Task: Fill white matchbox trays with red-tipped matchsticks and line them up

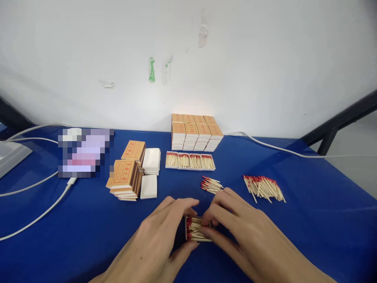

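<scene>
My left hand steadies a small matchbox tray on the blue table, forefinger on its far side and thumb at its near side. Matches with red heads lie inside it, heads mostly toward the left. My right hand is closed over the tray's right half, thumb and fingers pinching at the matches there; its fingertips are partly hidden. Just beyond that hand lies a small loose pile of matches. A larger match pile sits farther right.
Four-wide stacked matchboxes stand by the wall, with several match-filled trays in front. To the left are orange matchbox sleeves beside white trays. A blurred-out phone and white cables lie farther left on the blue table.
</scene>
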Demonstrator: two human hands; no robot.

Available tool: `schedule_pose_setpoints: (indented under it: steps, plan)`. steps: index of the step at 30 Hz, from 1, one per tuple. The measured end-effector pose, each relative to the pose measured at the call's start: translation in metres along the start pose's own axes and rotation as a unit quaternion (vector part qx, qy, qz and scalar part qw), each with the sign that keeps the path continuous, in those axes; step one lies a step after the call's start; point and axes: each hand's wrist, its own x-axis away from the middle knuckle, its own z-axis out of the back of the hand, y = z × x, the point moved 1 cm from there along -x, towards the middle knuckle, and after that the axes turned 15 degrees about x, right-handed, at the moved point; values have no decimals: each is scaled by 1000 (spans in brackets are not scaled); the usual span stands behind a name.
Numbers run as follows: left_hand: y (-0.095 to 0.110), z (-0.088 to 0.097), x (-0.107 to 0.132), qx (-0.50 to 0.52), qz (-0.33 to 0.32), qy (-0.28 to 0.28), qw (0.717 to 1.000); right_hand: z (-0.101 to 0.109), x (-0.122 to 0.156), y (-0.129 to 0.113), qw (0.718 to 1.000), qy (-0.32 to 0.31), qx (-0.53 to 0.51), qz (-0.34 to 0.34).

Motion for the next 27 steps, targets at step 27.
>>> schedule_pose_setpoints:
  steps: [27]
  plan:
    - [1, 2, 0, -11, 12, -8, 1000, -1, 0, -3, 1000, 14, -9, -11]
